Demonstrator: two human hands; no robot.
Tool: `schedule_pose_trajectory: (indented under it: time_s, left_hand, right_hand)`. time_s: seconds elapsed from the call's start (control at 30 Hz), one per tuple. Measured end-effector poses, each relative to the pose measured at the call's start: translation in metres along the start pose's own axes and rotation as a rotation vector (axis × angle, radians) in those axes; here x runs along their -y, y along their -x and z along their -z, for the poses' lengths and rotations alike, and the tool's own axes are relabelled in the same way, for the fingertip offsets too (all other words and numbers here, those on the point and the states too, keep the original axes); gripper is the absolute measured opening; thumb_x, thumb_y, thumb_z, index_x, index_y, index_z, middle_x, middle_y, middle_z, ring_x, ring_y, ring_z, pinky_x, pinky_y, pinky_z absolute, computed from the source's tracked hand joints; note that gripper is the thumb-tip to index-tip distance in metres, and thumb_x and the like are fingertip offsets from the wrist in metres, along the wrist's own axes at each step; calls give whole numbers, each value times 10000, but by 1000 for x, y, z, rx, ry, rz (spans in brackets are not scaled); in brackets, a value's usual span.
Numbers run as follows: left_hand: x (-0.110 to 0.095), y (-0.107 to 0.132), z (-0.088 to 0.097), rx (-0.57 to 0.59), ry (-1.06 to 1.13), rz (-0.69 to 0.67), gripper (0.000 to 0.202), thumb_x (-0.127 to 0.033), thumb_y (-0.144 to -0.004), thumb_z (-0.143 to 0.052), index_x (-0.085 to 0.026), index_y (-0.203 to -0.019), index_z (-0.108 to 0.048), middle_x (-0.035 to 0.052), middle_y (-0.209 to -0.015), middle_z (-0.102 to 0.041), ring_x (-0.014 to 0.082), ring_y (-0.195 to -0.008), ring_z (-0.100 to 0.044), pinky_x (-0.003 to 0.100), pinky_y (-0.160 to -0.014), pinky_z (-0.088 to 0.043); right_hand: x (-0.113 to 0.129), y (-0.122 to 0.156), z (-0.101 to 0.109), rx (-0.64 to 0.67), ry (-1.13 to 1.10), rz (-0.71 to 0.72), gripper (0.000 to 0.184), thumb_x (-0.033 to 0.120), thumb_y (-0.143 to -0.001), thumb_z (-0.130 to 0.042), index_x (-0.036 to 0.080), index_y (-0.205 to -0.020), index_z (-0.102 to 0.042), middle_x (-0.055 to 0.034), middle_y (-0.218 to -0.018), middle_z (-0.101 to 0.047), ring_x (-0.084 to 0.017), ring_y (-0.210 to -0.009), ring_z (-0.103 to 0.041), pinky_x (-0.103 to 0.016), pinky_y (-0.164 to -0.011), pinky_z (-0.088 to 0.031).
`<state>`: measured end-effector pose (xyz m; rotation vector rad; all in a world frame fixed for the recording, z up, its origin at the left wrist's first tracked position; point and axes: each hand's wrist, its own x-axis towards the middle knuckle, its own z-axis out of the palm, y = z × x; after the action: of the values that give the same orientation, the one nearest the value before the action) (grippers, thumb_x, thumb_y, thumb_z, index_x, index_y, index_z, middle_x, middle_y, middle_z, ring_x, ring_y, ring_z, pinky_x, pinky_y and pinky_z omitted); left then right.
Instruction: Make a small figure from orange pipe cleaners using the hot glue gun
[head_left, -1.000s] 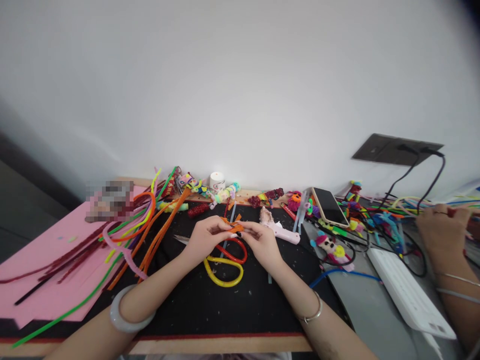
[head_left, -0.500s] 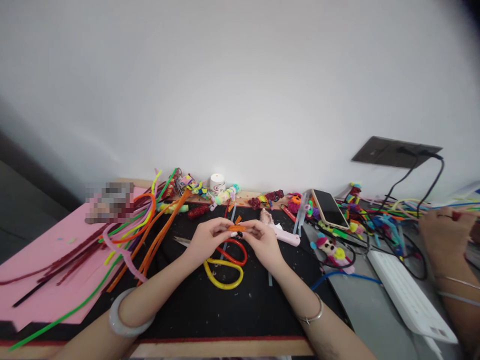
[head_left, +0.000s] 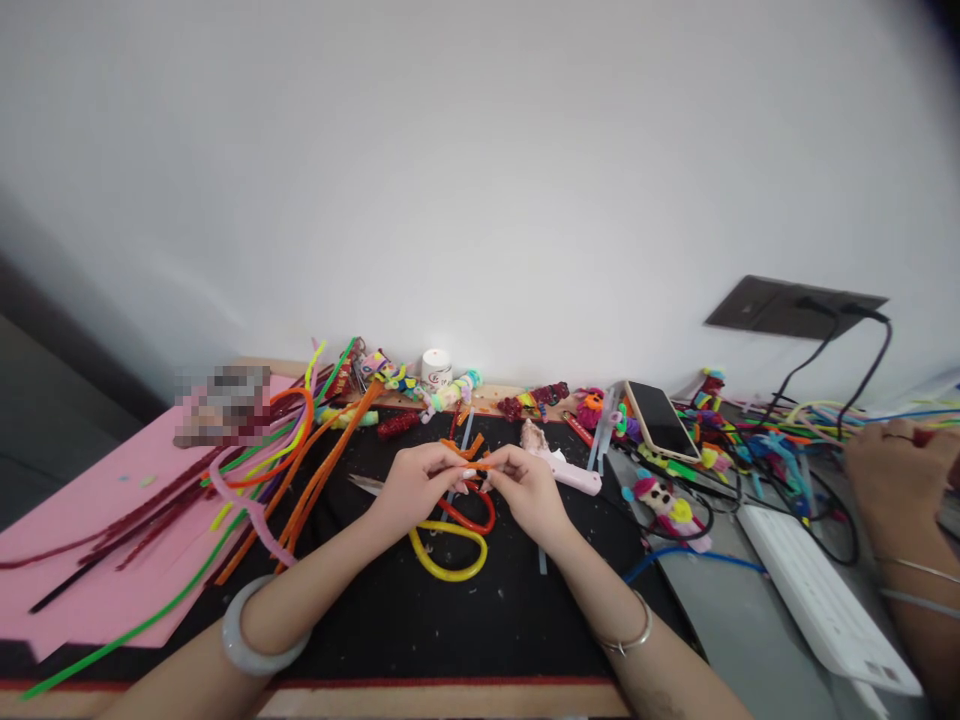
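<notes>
Between my fingertips is a short orange pipe cleaner, its bent ends sticking up above my fingers. My left hand pinches it from one side, and my right hand pinches it from the other. Just below them on the black mat lie scissors with one yellow and one red handle loop; the blade tips point left, partly behind my left hand. To the right of my right hand rests a pale pink glue gun.
Loose pipe cleaners spread over pink sheets at left. Fuzzy figures, a white cup and a phone line the wall. At right are a white power strip, cables and another person's hand.
The orange pipe cleaner has shifted between my fingers, and more of its bent ends now shows above them. My hands stay in nearly the same place.
</notes>
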<state>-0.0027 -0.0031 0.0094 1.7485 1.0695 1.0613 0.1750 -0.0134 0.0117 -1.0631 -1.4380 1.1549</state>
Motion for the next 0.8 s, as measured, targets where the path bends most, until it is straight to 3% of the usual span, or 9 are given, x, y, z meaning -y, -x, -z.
schedule_pose_trajectory:
  time_s: [0.13,0.23,0.37,0.47,0.63,0.8]
  left_hand:
    - [0,-1,-1,12,192,96,91,-230,-779,-653,-149,-753,-685,24,-658,-703,172,-614,-693,285,-628,-581]
    - [3,-2,-2,13,320,140,123,-221,-757,-668,-143,-852,-677,48,-778,-731,196,-719,-712,326,-705,-593]
    - [6,-3,-3,31,300,99,357,-198,-727,-695,-144,-1074,-628,80,-923,-728,224,-860,-705,359,-799,-571]
    - [8,-3,-4,39,248,65,426,-175,-746,-670,-160,-1164,-587,81,-973,-715,219,-881,-700,355,-819,-557]
    - [10,-2,-4,50,211,33,296,-194,-781,-641,-163,-1076,-642,88,-984,-725,232,-887,-698,360,-816,-557]
    - [9,-1,-3,30,232,31,200,-201,-790,-633,-168,-981,-682,75,-950,-735,241,-882,-703,367,-814,-565]
  right_hand:
    - [1,0,-1,-6,-35,-10,67,161,-718,-606,192,-756,-652,23,-622,-651,-124,-556,-616,-247,-568,-507]
    - [-1,-1,-3,-19,-84,-25,58,227,-736,-643,191,-781,-646,24,-623,-649,-121,-540,-613,-248,-563,-512]
    - [-3,-3,-3,-57,-150,-46,143,300,-741,-681,181,-808,-638,24,-606,-643,-111,-507,-598,-240,-543,-508]
    - [-4,-4,-1,-62,-158,-54,181,318,-729,-702,182,-819,-624,33,-592,-638,-110,-494,-595,-240,-532,-510]
    - [-4,-3,-1,-43,-175,-74,208,336,-727,-715,185,-797,-590,37,-564,-638,-110,-470,-592,-231,-507,-499]
    - [-6,-3,-2,-10,-184,-55,269,452,-792,-634,191,-814,-576,28,-576,-621,-119,-453,-582,-251,-500,-498]
